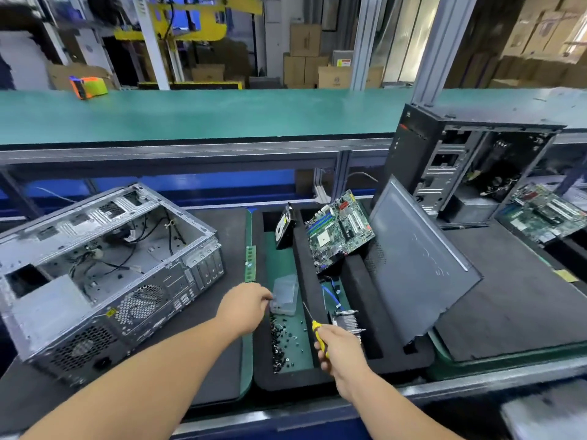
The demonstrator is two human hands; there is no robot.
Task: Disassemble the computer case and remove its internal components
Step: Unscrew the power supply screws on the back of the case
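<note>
Fingertips perhaps hidden behind plastic box (285, 295)

Green conveyor belt (197, 115) runs across the view behind the bench. On it, far left, an orange-and-green object (89, 87), blurred, make unclear. Grey aluminium posts (365, 42) rise from the belt's far edge. Beyond: stacked cardboard boxes (305, 55) at centre, more cartons (540, 33) piled at upper right. Yellow frame structure (190, 17) at upper left, partly behind a white post (152, 42). Blue panel (190, 182) under the belt frame.
</note>
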